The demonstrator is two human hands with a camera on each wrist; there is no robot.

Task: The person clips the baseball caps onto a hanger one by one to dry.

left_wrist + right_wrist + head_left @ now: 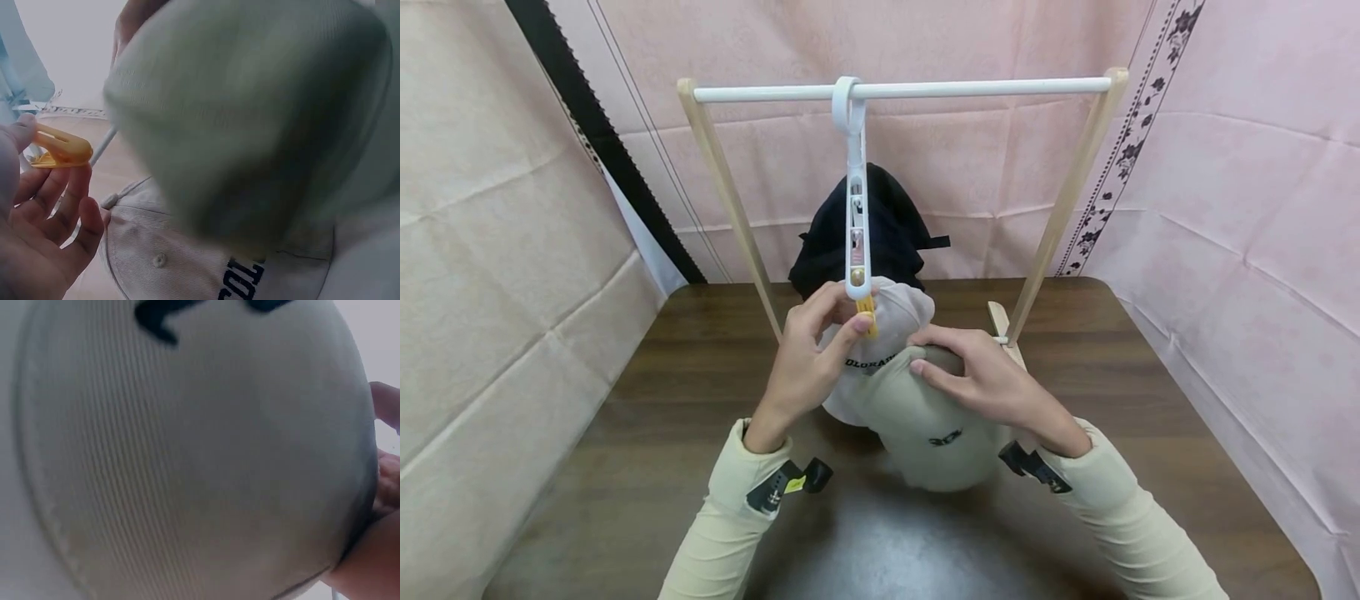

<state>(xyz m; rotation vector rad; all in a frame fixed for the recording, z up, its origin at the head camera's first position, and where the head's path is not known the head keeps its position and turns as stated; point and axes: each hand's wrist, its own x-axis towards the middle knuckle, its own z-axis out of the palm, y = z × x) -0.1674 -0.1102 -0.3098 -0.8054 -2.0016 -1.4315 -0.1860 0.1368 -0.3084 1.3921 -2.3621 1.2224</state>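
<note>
My left hand pinches a yellow clip between thumb and fingers, at the low end of a white clip hanger. The right hand grips a sage-green cap by its upper edge, thumb on the near side, the crown hanging toward me. Just behind is an off-white cap with dark lettering, partly covered by the green one. Farther back along the hanger hangs a black cap. In the right wrist view the green cap's crown hides most of the hand.
The hanger's ring loops over a white rod held between two wooden posts. Beneath lies a brown wooden table. Pinkish cloth surrounds the table at the back and sides.
</note>
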